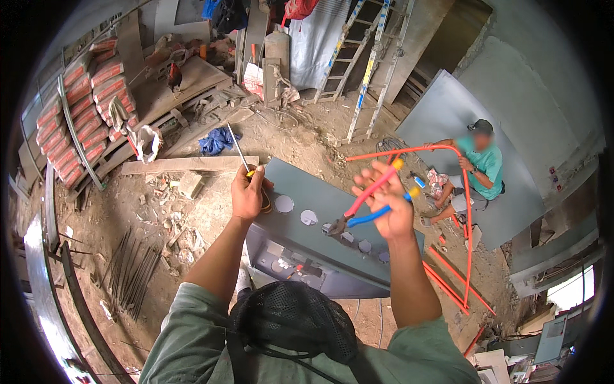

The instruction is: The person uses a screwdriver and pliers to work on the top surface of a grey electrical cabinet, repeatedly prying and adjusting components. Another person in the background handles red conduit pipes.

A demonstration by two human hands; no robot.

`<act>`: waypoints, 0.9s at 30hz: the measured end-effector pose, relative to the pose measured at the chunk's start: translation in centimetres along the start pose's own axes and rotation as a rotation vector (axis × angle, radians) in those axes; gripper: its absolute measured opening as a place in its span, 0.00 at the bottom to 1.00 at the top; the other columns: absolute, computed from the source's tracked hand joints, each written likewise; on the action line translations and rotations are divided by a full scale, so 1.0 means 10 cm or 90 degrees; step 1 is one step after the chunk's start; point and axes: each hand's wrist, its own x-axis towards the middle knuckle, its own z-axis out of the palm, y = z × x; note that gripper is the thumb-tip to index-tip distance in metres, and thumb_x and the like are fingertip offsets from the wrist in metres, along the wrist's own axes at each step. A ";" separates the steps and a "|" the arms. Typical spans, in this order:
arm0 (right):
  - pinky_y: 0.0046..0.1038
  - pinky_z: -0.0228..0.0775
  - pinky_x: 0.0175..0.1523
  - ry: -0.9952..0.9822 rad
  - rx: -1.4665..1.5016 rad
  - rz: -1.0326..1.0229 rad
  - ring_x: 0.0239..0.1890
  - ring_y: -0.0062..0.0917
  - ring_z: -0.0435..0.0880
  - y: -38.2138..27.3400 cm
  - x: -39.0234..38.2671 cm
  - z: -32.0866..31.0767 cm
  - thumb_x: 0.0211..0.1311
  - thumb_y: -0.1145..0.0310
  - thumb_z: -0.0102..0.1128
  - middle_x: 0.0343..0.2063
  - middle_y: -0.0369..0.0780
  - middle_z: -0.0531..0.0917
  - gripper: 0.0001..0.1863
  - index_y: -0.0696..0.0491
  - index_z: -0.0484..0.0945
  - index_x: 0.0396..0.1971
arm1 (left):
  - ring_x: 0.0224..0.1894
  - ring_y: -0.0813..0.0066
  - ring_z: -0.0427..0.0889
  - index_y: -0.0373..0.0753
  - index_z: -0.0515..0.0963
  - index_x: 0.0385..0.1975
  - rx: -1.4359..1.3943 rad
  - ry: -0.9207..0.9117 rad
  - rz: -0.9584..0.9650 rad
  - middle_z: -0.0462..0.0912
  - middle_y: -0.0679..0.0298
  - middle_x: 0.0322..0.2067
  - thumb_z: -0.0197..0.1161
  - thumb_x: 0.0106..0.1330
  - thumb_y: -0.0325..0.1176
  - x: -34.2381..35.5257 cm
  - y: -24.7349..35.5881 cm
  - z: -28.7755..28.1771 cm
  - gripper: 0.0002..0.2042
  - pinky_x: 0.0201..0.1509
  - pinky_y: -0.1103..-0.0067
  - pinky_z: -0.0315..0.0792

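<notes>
My left hand [247, 193] is closed around a screwdriver [240, 152] with a yellow handle; its thin shaft points up and away. My right hand [389, 206] grips pliers [366, 206] by their red and blue handles, jaws pointing down-left toward the grey metal cabinet [320, 238]. The cabinet lies flat below both hands, its top face showing several round knockout holes.
A seated person [476, 171] at the right bends an orange conduit pipe [467, 217] beside a grey panel. More orange pipes lie on the dirt floor. Stacked cement bags [80, 112], a chicken [174, 77], ladders [368, 64], steel rods [131, 272] and a timber plank surround.
</notes>
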 end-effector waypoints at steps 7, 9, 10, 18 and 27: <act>0.52 0.63 0.69 -0.018 -0.002 0.261 0.77 0.38 0.63 0.06 0.78 0.01 0.60 0.69 0.59 0.72 0.44 0.70 0.43 0.52 0.60 0.78 | 0.27 0.78 0.81 0.35 0.75 0.40 -0.023 -0.007 -0.017 0.85 0.60 0.24 0.60 0.81 0.42 0.03 -0.03 0.01 0.15 0.34 0.78 0.74; 0.55 0.62 0.69 -0.028 -0.033 0.314 0.74 0.38 0.68 0.10 0.93 0.07 0.60 0.68 0.60 0.69 0.44 0.73 0.40 0.50 0.63 0.75 | 0.27 0.77 0.83 0.34 0.75 0.41 -0.021 -0.004 -0.013 0.85 0.60 0.24 0.60 0.81 0.41 0.04 -0.04 0.01 0.14 0.34 0.79 0.75; 0.54 0.64 0.68 -0.015 -0.049 0.335 0.72 0.38 0.70 0.14 1.00 0.09 0.59 0.68 0.61 0.68 0.43 0.74 0.38 0.51 0.66 0.73 | 0.27 0.76 0.85 0.34 0.76 0.41 -0.020 -0.002 -0.011 0.86 0.60 0.24 0.60 0.81 0.40 0.04 -0.05 0.01 0.13 0.34 0.79 0.76; 0.48 0.82 0.50 0.040 -0.165 0.421 0.45 0.30 0.84 0.39 1.30 0.25 0.61 0.70 0.62 0.44 0.37 0.81 0.27 0.51 0.73 0.62 | 0.27 0.75 0.85 0.34 0.75 0.41 -0.010 -0.005 -0.016 0.85 0.59 0.24 0.60 0.81 0.40 0.06 -0.09 -0.01 0.13 0.35 0.78 0.77; 0.31 0.72 0.30 0.027 -0.119 0.249 0.23 0.15 0.72 0.46 1.06 0.52 0.66 0.70 0.60 0.25 0.30 0.72 0.08 0.49 0.74 0.43 | 0.27 0.76 0.83 0.34 0.75 0.41 -0.010 -0.009 -0.012 0.85 0.59 0.23 0.61 0.80 0.42 0.01 -0.05 -0.01 0.14 0.34 0.78 0.75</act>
